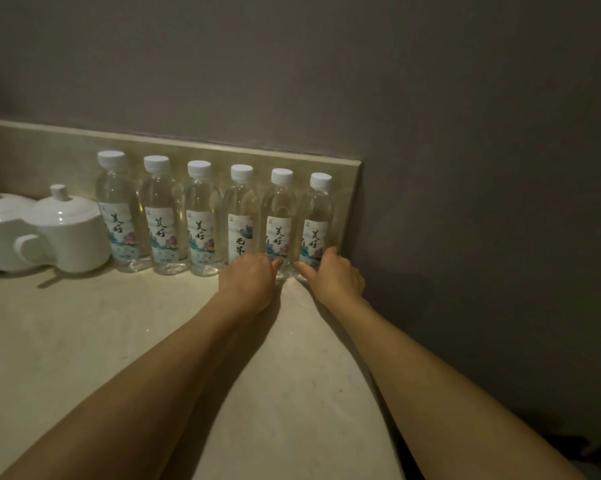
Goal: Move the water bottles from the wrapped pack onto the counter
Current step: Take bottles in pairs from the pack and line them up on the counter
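Several clear water bottles with white caps and flowered labels stand in a row on the beige counter (84, 341), against the low backsplash. My left hand (249, 278) covers the base of the fourth bottle (241, 216), fingers curled against it, and its thumb touches the fifth bottle (279, 216). My right hand (335, 277) grips the base of the rightmost bottle (318, 216), thumb in front and fingers round its right side. No wrapped pack is in view.
Two white lidded ceramic pots (72, 233) stand on the counter just left of the bottle row. The backsplash (50, 154) and a dark wall run behind. The counter ends at its right edge beside the rightmost bottle.
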`<state>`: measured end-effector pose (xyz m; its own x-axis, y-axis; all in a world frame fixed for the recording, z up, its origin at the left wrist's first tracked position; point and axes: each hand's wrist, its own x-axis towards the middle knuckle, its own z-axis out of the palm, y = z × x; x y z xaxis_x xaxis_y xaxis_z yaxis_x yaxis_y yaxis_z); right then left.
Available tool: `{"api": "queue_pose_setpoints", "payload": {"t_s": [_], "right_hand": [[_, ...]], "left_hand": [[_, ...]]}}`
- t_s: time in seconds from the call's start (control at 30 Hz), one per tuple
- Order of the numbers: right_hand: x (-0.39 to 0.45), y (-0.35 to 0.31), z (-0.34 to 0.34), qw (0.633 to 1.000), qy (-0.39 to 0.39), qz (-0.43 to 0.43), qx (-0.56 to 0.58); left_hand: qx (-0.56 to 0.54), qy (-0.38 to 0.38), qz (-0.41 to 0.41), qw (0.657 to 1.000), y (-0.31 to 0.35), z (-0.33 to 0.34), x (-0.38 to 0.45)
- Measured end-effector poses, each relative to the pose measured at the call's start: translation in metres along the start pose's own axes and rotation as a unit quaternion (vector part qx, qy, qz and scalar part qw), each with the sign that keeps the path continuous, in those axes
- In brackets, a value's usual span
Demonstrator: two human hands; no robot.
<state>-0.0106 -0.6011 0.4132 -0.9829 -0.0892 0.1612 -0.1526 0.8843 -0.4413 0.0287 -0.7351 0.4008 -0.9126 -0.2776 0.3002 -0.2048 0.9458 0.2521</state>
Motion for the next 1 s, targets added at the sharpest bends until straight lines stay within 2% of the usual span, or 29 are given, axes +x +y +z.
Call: {"api": "queue_pose_setpoints", "payload": {"t_s": [0.07, 0.23, 0.5, 0.67, 0.9, 1.0], "right_hand": [[-0.002, -0.001, -0.005, 1.000, -0.007, 0.000, 0.009], [-0.009, -0.004, -0.005, 1.000, 0.009, 0.001, 0.025], [-0.014, -0.004, 0.001, 0.999, 0.036, 0.016, 0.000], [-0.018, 0.000, -0.005, 1.000, 0.024, 0.014, -0.002], [-0.038, 0.026, -0.030, 0.999, 0.014, -0.018, 0.034], [-0.048, 0.048, -0.043, 0.998, 0.019, -0.022, 0.055]], "left_hand": [[-0.008, -0.009, -0.006, 1.000, 0.002, -0.005, -0.001], [-0.016, 0.028, -0.010, 0.999, 0.009, -0.011, -0.008], [-0.062, 0.025, -0.029, 0.997, 0.005, -0.008, -0.010], [-0.068, 0.005, -0.022, 0.997, 0.005, -0.008, -0.006], [-0.055, 0.016, -0.018, 0.998, 0.015, -0.019, -0.023], [-0.073, -0.009, -0.014, 0.997, 0.035, -0.026, -0.036]]}}
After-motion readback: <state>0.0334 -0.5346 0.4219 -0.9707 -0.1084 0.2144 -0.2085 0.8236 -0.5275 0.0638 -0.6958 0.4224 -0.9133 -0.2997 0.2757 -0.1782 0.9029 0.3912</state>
